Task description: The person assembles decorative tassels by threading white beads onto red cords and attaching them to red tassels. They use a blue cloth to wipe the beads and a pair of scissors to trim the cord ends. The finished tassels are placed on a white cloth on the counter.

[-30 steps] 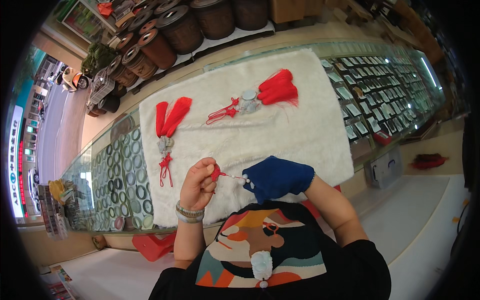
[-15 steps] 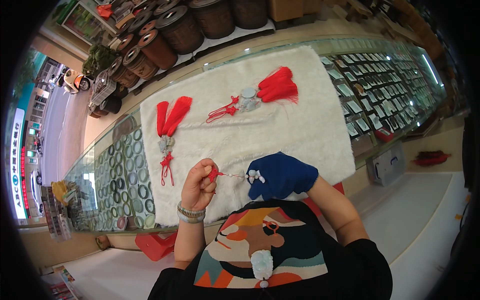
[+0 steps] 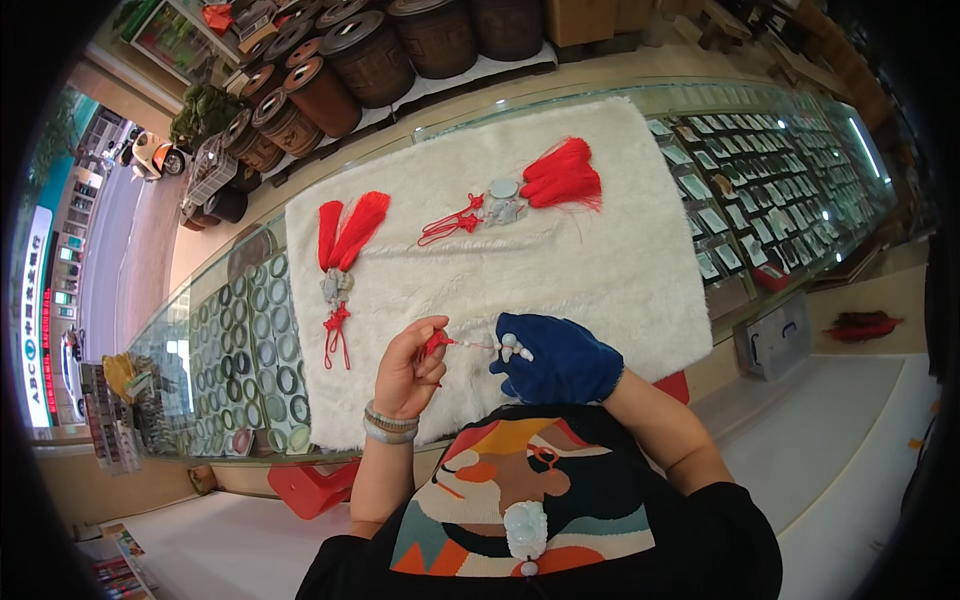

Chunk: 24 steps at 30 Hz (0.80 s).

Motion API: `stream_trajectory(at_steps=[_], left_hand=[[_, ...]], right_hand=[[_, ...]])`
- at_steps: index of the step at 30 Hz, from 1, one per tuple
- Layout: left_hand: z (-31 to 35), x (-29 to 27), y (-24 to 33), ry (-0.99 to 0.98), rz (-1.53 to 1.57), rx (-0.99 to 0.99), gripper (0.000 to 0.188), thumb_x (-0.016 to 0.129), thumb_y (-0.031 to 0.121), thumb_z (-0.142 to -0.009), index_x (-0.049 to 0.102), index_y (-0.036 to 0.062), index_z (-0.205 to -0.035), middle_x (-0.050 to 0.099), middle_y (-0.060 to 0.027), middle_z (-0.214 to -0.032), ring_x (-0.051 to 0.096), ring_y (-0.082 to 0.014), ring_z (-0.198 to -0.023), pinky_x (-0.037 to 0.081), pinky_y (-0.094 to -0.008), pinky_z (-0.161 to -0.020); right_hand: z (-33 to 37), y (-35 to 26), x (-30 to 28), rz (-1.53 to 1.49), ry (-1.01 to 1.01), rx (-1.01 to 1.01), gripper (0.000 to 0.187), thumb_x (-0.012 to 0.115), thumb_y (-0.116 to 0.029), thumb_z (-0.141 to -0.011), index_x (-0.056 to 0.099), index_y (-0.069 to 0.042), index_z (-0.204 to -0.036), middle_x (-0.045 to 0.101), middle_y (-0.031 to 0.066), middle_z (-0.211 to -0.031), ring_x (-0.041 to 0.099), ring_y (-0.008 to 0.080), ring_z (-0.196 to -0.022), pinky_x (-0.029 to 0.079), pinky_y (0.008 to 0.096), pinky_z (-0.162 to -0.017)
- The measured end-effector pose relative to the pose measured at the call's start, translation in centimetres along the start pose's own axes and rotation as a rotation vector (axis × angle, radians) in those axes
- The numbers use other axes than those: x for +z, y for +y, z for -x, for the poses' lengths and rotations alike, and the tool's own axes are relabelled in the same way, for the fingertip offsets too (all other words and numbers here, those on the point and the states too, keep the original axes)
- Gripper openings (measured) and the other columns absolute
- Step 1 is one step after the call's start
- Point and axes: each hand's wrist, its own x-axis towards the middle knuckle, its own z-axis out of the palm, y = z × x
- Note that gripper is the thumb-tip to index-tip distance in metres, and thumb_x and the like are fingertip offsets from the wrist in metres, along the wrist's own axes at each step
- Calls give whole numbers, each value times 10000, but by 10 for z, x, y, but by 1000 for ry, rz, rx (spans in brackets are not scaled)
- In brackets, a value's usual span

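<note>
My left hand (image 3: 410,370), bare with bangles at the wrist, is closed on a red knotted cord (image 3: 436,343). From it a thin string with small pale beads (image 3: 475,345) runs across to my right hand (image 3: 562,358). That hand wears a dark blue glove and is closed around the string's other end, where white beads (image 3: 513,346) cluster at the fingers. Beyond my hands, on a white fluffy cloth (image 3: 470,285), lie two red-tasselled ornaments with pale carved stones: one hanging ornament (image 3: 337,287) at left, another ornament (image 3: 503,202) at the far middle.
Under the cloth is a glass display counter (image 3: 240,350); bangles fill its left part, and trays of small pieces (image 3: 770,200) its right. Large brown lidded jars (image 3: 370,60) stand beyond it. Near the counter's front are a red stool (image 3: 310,485) and a clear plastic box (image 3: 775,340).
My two hands have come slightly closer together, the left shifting right and the right shifting a little left. The ornaments on the cloth stay in place.
</note>
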Motion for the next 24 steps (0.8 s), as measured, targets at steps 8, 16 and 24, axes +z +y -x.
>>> stream_trajectory(at_steps=[8, 16, 24], left_hand=[[5, 13, -1, -179, -667, -26, 270, 600, 212, -993, 677, 16, -1163, 622, 15, -918, 419, -18, -651, 318, -188, -538], [-3, 26, -20, -250, -487, 99, 377, 734, 37, -900, 619, 15, -1259, 635, 13, -1050, 562, -32, -840, 471, -181, -731], [-3, 21, -13, -137, -785, 100, 432, 730, 16, -899, 621, -12, -1316, 590, 35, -917, 536, -26, -818, 463, -177, -736]], right_hand=[[1, 2, -4, 95, -136, -49, 377, 771, -222, -788, 615, -51, -1085, 677, 143, -1075, 658, 310, -974, 544, 388, -804], [-3, 2, 1, 146, -8, -266, 249, 665, -143, -810, 555, -50, -1013, 633, 173, -905, 638, 380, -843, 534, 421, -729], [-5, -4, -9, 276, 35, -332, 266, 714, -153, -845, 515, -42, -982, 611, 149, -936, 644, 315, -787, 553, 385, -686]])
